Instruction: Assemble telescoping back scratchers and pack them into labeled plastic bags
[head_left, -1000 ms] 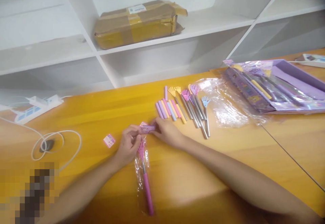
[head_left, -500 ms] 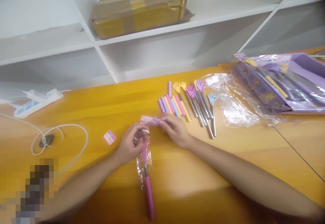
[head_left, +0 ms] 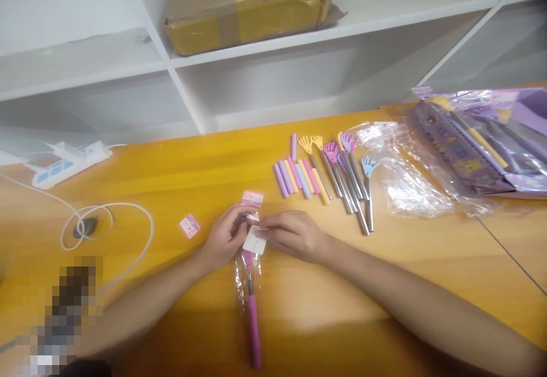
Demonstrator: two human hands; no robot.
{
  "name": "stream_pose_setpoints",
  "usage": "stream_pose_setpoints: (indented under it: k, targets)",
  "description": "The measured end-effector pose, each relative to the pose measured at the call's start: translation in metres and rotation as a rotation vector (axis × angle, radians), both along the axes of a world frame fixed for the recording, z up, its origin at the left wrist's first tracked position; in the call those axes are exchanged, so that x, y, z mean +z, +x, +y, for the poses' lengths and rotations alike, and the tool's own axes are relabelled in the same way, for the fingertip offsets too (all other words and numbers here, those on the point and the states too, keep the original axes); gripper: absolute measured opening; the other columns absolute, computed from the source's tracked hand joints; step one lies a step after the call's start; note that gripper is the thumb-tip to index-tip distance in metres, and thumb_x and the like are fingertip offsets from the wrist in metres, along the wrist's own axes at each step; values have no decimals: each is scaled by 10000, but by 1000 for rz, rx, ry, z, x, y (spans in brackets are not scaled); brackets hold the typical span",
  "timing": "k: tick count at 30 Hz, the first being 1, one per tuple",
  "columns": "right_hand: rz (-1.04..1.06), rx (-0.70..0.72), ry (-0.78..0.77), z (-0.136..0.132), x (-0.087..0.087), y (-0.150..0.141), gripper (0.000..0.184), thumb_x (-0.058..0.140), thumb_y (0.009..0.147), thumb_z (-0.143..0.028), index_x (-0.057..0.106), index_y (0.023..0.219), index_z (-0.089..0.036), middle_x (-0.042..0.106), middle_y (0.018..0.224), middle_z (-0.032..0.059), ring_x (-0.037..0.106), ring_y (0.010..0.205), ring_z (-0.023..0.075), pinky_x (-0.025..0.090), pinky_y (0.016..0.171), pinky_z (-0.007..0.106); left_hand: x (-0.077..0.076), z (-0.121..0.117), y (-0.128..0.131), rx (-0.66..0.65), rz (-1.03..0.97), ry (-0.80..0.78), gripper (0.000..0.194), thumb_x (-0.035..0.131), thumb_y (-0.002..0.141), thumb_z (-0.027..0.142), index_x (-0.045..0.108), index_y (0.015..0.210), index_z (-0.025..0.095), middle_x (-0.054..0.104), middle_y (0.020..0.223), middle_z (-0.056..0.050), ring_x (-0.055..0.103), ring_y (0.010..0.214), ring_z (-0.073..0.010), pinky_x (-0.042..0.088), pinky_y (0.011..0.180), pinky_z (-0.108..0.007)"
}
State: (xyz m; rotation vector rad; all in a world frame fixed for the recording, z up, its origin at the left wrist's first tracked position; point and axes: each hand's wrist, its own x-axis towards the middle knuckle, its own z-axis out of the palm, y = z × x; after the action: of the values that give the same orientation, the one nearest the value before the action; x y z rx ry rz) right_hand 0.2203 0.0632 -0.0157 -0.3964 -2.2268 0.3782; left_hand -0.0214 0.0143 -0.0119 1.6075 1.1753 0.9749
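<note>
Right now, your left hand [head_left: 224, 240] has its fingers curled, thumb and forefinger pinching the top of a clear sleeve [head_left: 240, 286], and your right hand [head_left: 297, 236] has its fingers drawn together, pinching the edge of a small white card [head_left: 255, 241] over that end. The pink back scratcher [head_left: 253, 331] lies inside the sleeve, in front of you, its handle pointing your way. One pink label [head_left: 252, 199] sits just past your left fingertips, another [head_left: 189, 226] farther left on the wooden table [head_left: 192, 308]. Beyond your right hand you have coloured tubes [head_left: 304, 179], more back scratchers [head_left: 342, 172], crumpled plastic [head_left: 401, 177] and a purple box [head_left: 461, 143]. Behind stands a white shelf [head_left: 265, 86] bearing a taped carton [head_left: 252, 15]; a power strip [head_left: 64, 171] lies at the left.
</note>
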Motion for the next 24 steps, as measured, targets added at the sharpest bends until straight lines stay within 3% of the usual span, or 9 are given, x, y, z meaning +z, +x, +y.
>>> stream_pose_setpoints:
  k: [2, 7, 13, 17, 20, 24]
  targets:
    - [8, -14, 55, 2, 0, 0, 201, 637, 1053, -199, 720, 1225, -263, 788, 1152, 60, 763, 912, 187, 624, 755, 324, 0, -1, 0, -1, -19, 2, 332, 528, 1064, 223, 638, 1375, 255, 682, 1261, -104, 698, 1070, -228, 588, 895, -348]
    - [-122, -72, -94, 0, 6, 2, 219, 546, 1094, -202, 733, 1190, -263, 796, 1224, 38, 767, 903, 175, 622, 731, 339, 1, -3, 1, -32, -169, -46, 416, 562, 1076, 287, 514, 1487, 240, 703, 1243, -114, 695, 1172, -246, 573, 1014, -392]
    - [-143, -136, 218, 0, 8, 4, 189, 568, 1057, -138, 713, 964, -216, 762, 1343, 60, 749, 832, 169, 562, 604, 341, 4, -5, 3, -33, -223, -121, 443, 576, 1060, 274, 500, 1494, 219, 738, 1264, -136, 731, 1138, -245, 598, 982, -384]
    - [-179, -155, 79, -1, 5, 4, 194, 574, 1038, -129, 711, 966, -246, 777, 1308, 33, 712, 737, 151, 557, 587, 348, 6, -7, 2, -31, -183, -170, 513, 592, 1050, 301, 464, 1543, 237, 781, 1094, -93, 754, 924, -221, 609, 864, -358]
    - [-111, -155, 19, 0, 0, 3, 191, 577, 1022, -110, 702, 993, -251, 789, 1274, 43, 749, 798, 180, 597, 630, 363, 5, -8, 2, -31, -143, -162, 520, 585, 1048, 303, 456, 1549, 253, 785, 995, -67, 738, 831, -213, 596, 792, -344]
    - [16, -129, -70, 2, -6, -2, 100, 644, 1015, -150, 679, 991, -241, 809, 1181, 73, 793, 936, 213, 649, 750, 376, 6, -7, 3, -25, -98, -151, 532, 604, 1029, 287, 468, 1541, 249, 799, 1007, -76, 731, 816, -214, 576, 724, -320]
